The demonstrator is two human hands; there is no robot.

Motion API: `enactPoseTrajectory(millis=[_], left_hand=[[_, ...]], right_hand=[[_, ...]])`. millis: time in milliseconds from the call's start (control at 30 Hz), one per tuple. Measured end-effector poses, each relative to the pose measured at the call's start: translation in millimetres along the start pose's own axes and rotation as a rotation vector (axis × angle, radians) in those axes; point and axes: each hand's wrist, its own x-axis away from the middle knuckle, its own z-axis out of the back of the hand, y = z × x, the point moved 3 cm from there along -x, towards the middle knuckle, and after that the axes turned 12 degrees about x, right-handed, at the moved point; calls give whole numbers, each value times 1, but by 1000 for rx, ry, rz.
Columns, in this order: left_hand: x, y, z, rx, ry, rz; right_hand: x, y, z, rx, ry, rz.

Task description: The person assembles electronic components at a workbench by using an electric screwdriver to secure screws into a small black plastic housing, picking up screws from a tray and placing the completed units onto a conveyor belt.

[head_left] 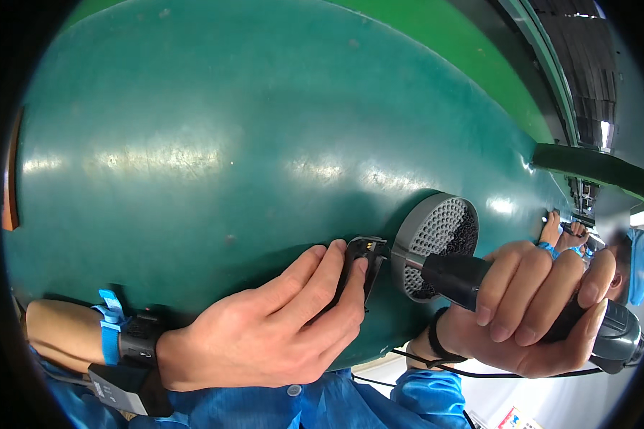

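My left hand point(265, 325) pinches a small black plastic part point(369, 250), with gold-coloured contacts showing at its far end, just above the table. In my right hand point(533, 304) is a black electric screwdriver point(451, 279), its fingers wrapped round the body. The screwdriver's metal shaft points left, over the near part of a round grey dish point(406, 236). The dish is perforated with many small holes, and small black screws point(465, 232) lie heaped along its right side. Where the very tip of the screwdriver ends is hard to make out.
A green mat covers the table point(193, 121). A black cable point(494, 374) trails from the screwdriver beneath my right wrist. At the far right, another person's hands point(562, 232) work at the same table. A brown edge point(11, 171) stands at the far left.
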Motion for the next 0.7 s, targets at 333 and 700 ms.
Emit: enactPoseTrajectory(millis=[333,700], left_hand=[[-1,1,-3,16,27,5],[-1,1,-6,31,28,3]], right_hand=[[-1,6,-3,7,18,25],[4,7,-8,72,30,16]])
